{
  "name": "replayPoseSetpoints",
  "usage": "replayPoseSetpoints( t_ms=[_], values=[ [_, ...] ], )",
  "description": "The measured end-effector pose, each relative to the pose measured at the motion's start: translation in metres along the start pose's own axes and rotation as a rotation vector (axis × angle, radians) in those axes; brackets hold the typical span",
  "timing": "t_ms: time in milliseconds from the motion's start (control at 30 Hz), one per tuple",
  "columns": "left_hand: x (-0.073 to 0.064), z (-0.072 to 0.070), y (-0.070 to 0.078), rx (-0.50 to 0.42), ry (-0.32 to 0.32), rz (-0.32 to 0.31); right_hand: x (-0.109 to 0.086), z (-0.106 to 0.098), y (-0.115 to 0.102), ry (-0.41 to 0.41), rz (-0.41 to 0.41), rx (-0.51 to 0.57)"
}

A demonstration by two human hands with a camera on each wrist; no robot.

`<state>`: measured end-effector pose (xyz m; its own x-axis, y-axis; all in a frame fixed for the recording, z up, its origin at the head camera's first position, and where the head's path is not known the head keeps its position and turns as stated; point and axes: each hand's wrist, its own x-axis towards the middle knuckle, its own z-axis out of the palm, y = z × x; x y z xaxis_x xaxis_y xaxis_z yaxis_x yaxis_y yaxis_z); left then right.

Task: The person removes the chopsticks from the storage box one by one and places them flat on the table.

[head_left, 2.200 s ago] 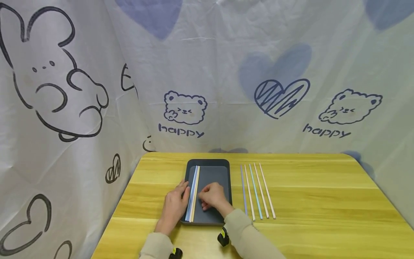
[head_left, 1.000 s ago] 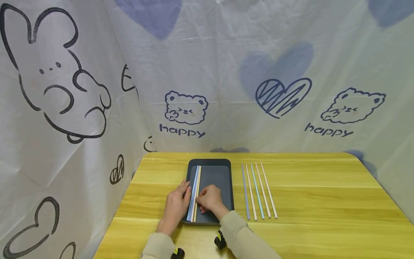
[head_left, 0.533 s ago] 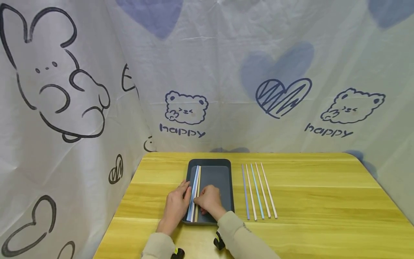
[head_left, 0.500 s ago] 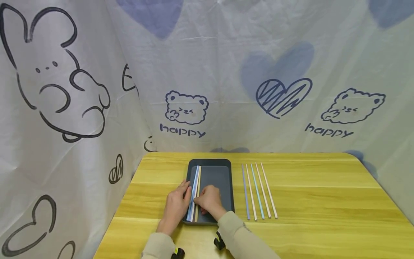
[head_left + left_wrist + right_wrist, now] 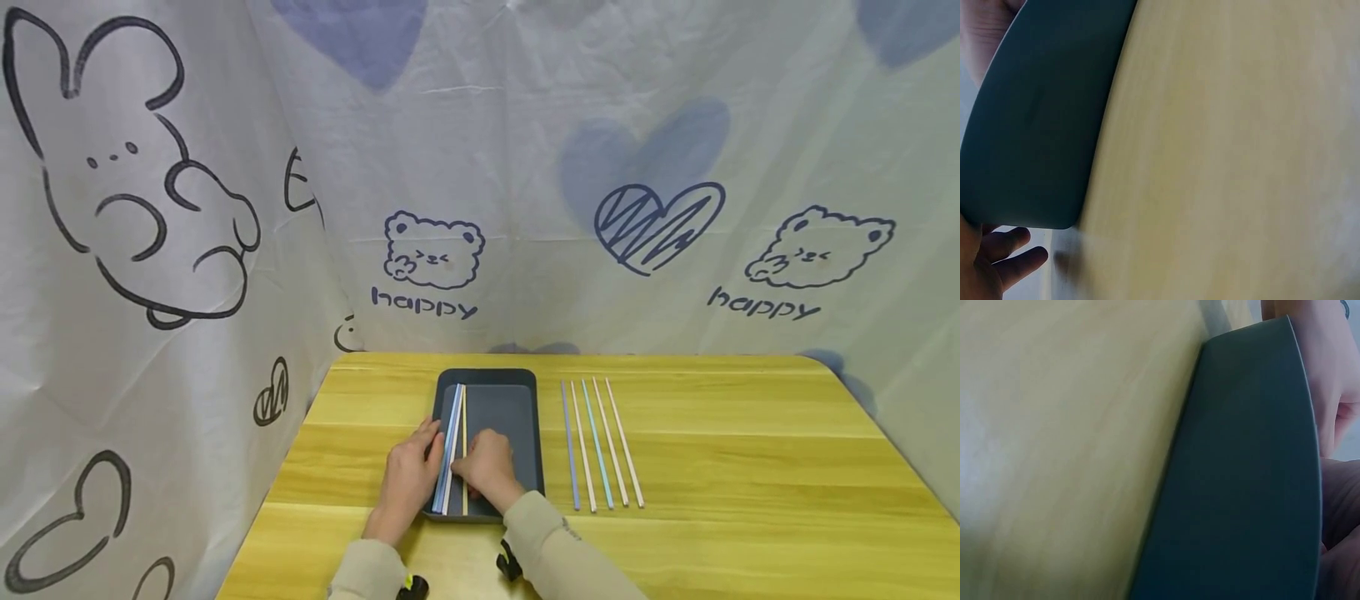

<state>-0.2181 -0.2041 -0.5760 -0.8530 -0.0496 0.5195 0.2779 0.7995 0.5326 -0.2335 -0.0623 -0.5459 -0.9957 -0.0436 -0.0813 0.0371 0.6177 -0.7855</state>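
Note:
My left hand (image 5: 407, 471) rests over the left rim of a dark grey tray (image 5: 525, 446), fingers extended forward; in the left wrist view its fingers (image 5: 1013, 265) show past the tray's corner. Inside the tray, blue sticks (image 5: 444, 467) and a white stick (image 5: 446, 496) lie close together by the left wall. A yellow stick (image 5: 464, 412) stands apart from them at its near end, its far end close to theirs. With fingers bent, my right hand (image 5: 489, 465) appears to pinch the yellow stick around its middle; the exact contact is hidden under the hand.
Right of the tray several thin sticks lie in a spaced row on the wooden table (image 5: 750, 467): a purple stick (image 5: 570, 446), a light blue stick (image 5: 597, 442), and pale pink sticks (image 5: 624, 442). A printed cloth (image 5: 525, 292) hangs behind the table.
My right hand has moved left onto the sticks, and the yellow stick's near end has shifted right, opening a gap from the white one. The left hand stays at the rim.

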Motion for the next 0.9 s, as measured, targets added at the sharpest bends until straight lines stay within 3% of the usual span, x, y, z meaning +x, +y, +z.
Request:
replayPoseSetpoints(
  t_ms=[267, 567, 900],
  values=[
    [0.000, 0.001, 0.000, 0.001, 0.012, 0.007, 0.003, -0.005, 0.002, -0.032, 0.030, 0.026],
    [0.000, 0.000, 0.001, -0.017, 0.004, -0.008, 0.005, -0.020, 0.009, -0.143, 0.127, 0.206],
    [0.000, -0.002, 0.004, -0.014, -0.021, -0.035, 0.003, -0.033, 0.011, -0.187, 0.144, 0.312]
  ],
)
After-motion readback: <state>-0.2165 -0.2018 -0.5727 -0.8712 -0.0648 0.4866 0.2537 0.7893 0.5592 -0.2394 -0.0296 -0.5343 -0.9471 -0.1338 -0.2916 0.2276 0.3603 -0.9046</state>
